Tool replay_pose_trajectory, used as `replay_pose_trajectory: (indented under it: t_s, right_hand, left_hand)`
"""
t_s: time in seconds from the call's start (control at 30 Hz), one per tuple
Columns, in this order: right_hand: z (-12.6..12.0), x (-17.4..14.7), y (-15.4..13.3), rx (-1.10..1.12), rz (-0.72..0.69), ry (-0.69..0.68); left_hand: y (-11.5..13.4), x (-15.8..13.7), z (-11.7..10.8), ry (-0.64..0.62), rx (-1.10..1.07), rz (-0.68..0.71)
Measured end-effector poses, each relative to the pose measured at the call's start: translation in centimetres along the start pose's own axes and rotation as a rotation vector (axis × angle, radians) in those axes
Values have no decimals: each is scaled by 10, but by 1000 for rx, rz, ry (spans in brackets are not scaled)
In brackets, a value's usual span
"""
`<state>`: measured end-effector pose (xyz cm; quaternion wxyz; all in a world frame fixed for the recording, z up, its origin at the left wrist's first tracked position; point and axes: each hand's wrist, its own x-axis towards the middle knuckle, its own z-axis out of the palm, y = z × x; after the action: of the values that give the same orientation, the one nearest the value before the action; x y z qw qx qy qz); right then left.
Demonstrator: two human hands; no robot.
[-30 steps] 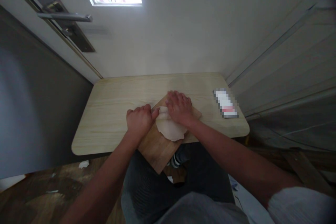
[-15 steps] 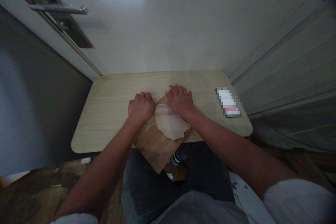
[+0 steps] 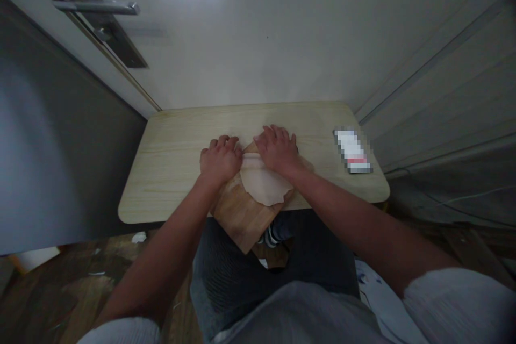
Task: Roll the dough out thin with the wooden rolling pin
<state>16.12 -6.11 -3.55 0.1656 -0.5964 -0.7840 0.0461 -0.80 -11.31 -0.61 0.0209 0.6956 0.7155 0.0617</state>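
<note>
A thin, pale sheet of dough (image 3: 264, 183) with an uneven near edge lies on a wooden cutting board (image 3: 239, 220). The board sits at an angle, one corner jutting past the table's near edge. At the dough's far left edge, my left hand (image 3: 221, 157) presses down with fingers curled. My right hand (image 3: 278, 149) bears on the far right part of the dough, fingers bent over the far side. A straight, pale band runs along the dough's far edge between both hands. Whatever lies under my palms is hidden.
The light wooden table (image 3: 161, 172) stands against a white door with a metal handle (image 3: 97, 7). A phone (image 3: 352, 150) with a blurred screen lies at the table's right. My legs (image 3: 226, 274) are under the near edge. Scraps (image 3: 139, 237) lie on the floor.
The whole view has shifted slightly, with the table and board sitting a little higher in the picture. Both hands keep about the same place at the dough's far edge.
</note>
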Motion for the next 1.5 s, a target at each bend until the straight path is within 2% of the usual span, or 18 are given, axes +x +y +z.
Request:
replay_pose_trajectory:
  t_s: [0.3,0.73,1.1,1.3,1.37,1.5]
  right_hand:
    - [-11,-44,-13,-27,1,-1]
    - [-21,-96,-20,6,-59,13]
    - [-24,-147,-25,49,-114,-9]
    - [-30,-169,-21,140,-149,20]
    - [-33,-174,-14,185,-155,39]
    - [-38,-177,5,243,-74,108]
  left_hand:
    - [7,-37,-4,71,-15,9]
    - [3,-84,0,85,-13,50]
    - [-10,-120,-2,95,-15,175]
    - [-15,-110,-22,89,21,232]
    - [-15,-99,-30,81,5,283]
    - [-11,-67,-39,11,-66,387]
